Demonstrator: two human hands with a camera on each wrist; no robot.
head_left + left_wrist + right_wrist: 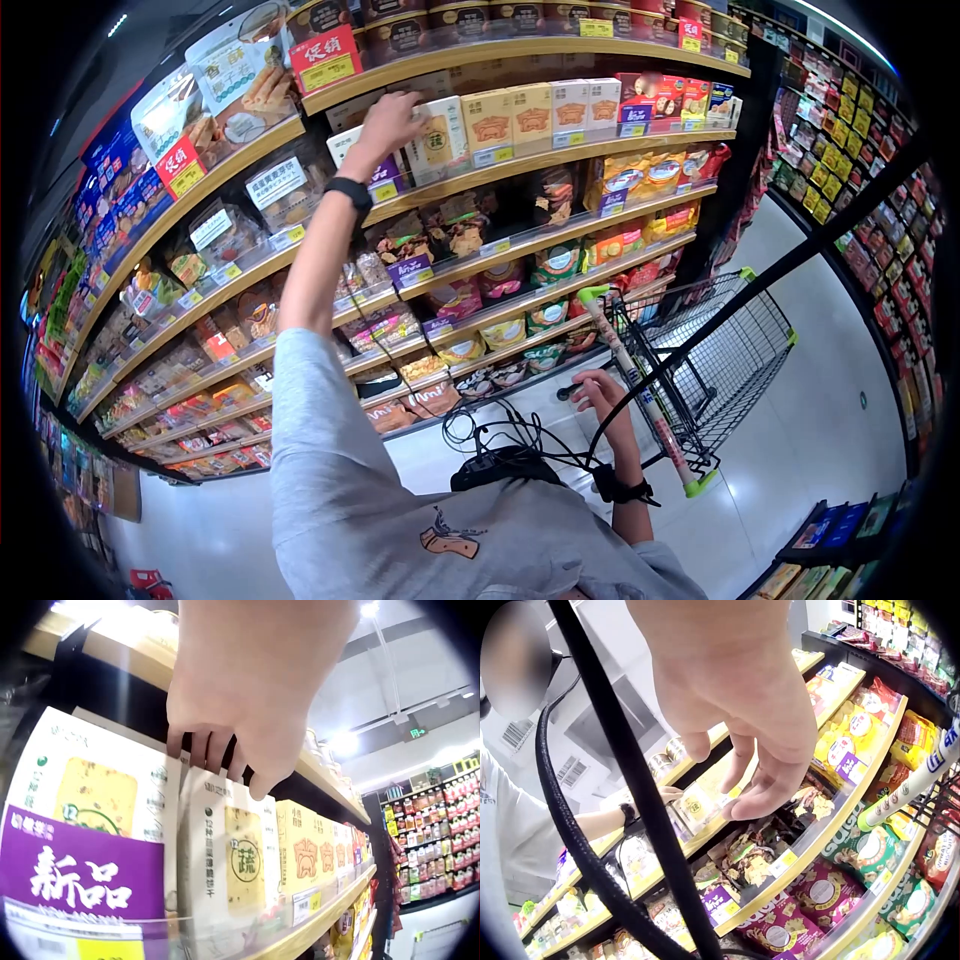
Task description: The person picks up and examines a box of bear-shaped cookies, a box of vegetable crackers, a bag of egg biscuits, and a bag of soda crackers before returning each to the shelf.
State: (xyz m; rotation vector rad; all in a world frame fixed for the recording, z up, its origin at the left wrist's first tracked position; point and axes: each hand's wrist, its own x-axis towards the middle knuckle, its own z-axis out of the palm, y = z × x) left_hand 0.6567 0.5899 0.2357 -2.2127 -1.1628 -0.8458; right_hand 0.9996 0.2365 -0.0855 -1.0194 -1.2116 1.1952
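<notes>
In the head view my left hand reaches up to a shelf of boxed biscuits. The left wrist view shows its fingers dipping behind the top of a white box of vegetable crackers, with the thumb at the top front edge. That box stands upright on the shelf, beside another white cracker box partly covered by a purple label. My right hand hangs near the shopping cart's handle, apart from it. Its fingers are loosely bent and hold nothing.
Yellowish biscuit boxes continue along the same shelf. Bagged snacks fill the lower shelves, and tins stand above. A wire shopping cart is at the right. Black cables hang in front of my body.
</notes>
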